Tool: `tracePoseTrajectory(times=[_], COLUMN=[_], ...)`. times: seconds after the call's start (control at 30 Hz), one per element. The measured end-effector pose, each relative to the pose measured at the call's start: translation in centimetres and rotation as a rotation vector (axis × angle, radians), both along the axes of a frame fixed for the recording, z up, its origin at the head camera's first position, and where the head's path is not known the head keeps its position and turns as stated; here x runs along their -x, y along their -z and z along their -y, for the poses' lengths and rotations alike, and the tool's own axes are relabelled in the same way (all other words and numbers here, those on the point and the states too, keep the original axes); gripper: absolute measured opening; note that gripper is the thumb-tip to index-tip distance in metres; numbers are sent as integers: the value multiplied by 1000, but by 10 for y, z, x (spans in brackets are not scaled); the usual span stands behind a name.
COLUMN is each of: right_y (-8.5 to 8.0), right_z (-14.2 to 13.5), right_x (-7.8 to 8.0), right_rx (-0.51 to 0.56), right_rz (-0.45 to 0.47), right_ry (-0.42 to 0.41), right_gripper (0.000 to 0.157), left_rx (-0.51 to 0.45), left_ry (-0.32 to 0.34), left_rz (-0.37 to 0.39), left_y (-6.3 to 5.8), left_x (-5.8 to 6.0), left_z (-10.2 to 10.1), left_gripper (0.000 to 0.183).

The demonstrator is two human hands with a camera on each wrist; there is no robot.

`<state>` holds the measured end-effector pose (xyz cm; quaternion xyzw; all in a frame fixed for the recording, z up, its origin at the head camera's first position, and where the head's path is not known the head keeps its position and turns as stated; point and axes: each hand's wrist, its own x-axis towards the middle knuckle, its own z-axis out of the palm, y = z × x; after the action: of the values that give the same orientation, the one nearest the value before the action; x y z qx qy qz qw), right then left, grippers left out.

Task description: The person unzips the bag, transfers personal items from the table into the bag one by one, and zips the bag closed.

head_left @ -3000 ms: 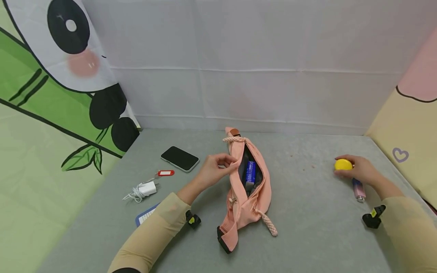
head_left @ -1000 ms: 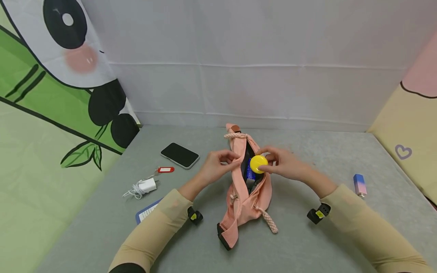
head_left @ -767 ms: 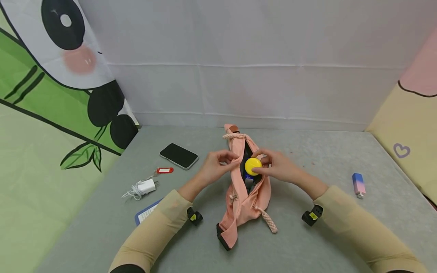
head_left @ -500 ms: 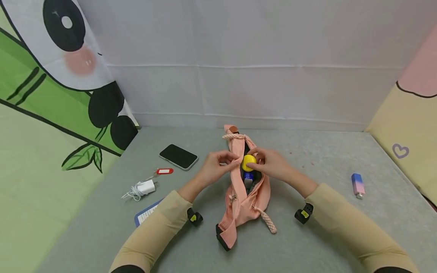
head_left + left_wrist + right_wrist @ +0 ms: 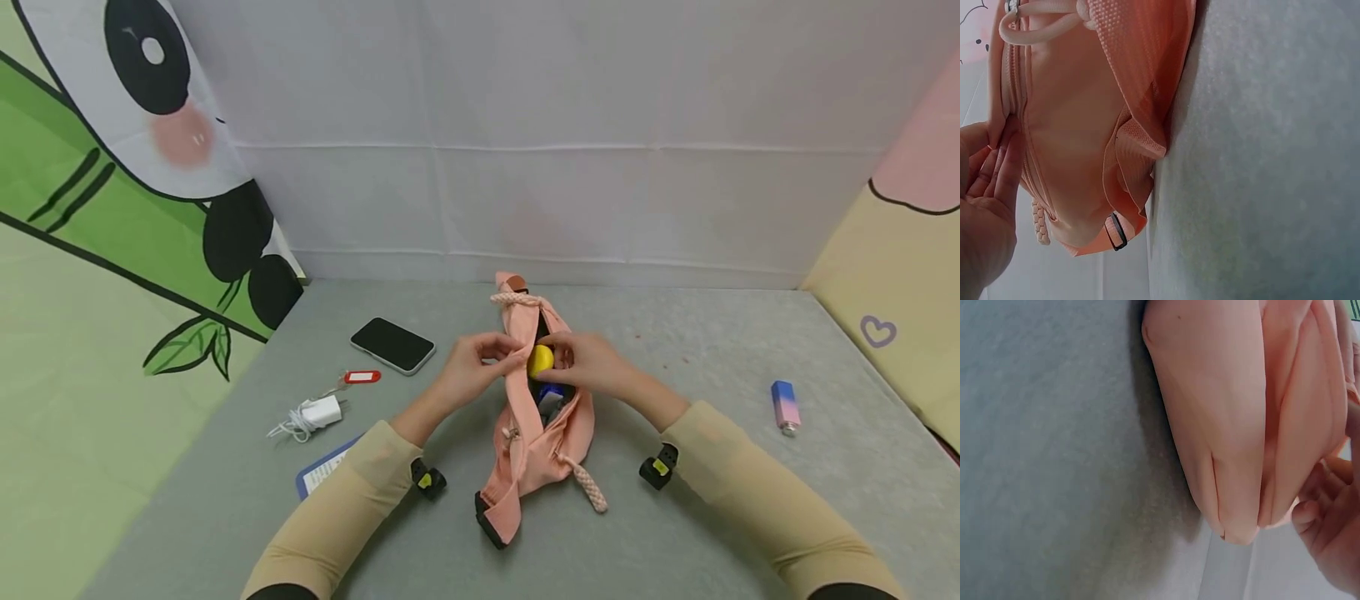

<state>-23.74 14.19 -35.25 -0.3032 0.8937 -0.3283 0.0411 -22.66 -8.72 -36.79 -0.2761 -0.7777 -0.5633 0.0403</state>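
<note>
In the head view a pink waist bag (image 5: 542,467) lies on the grey table, its zipped mouth spread apart over a dark lining. My left hand (image 5: 472,365) pinches the left edge of that mouth; the left wrist view shows the fingertips on the fabric beside the zipper. Between the thumb and fingers of my right hand (image 5: 596,364) is a small round yellow object (image 5: 540,360), standing on edge at the bag's opening. Just below it, a blue item (image 5: 551,392) lies inside, partly covered. The right wrist view shows the bag's side but hides the yellow object.
Left of the bag are a phone (image 5: 393,345), a red key tag (image 5: 363,377), a white charger with cable (image 5: 318,412) and a blue-edged card (image 5: 322,471) partly under the left sleeve. A blue-and-pink tube (image 5: 786,408) lies at far right.
My right hand has brought the yellow object from the far right to the bag's mouth, then moved it left and tipped it. My left hand keeps its pinch on the bag.
</note>
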Motion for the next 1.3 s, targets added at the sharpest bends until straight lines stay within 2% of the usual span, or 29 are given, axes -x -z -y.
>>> tracePoseTrajectory(times=[0.17,0.37,0.4,0.57,0.7,0.87,1.07,1.3], right_y=[4,6,6,1,-3,-2,5,7], right_z=[3,-3,-5,-25,-52,-94,-148,-205], right_x=[3,3,3,-2,-3,-7,-24,-45], right_rx=[-45,48,69,167,165,102,64,17], right_rz=[-2,10,17,-5,-45,-58,-53,-150], right_ry=[5,-10,-11,-11,23,85,162,245], right_gripper=[49,41,40,31,25,21,22,20], left_rx=[5,-3,-1,4,-7,-11,-10,-6], left_ry=[4,8,7,-6,-10,-3,10,16], left_rz=[-19,-11,-6,13,1,-10,-13,1], left_y=[0,3,0,2,6,7,9,11], left_x=[1,2,-1,-1,2,2,0,-4], left_z=[1,0,-1,-5,-8,-11,-12,-13], left_gripper=[15,14,14,17,16,14,14,14])
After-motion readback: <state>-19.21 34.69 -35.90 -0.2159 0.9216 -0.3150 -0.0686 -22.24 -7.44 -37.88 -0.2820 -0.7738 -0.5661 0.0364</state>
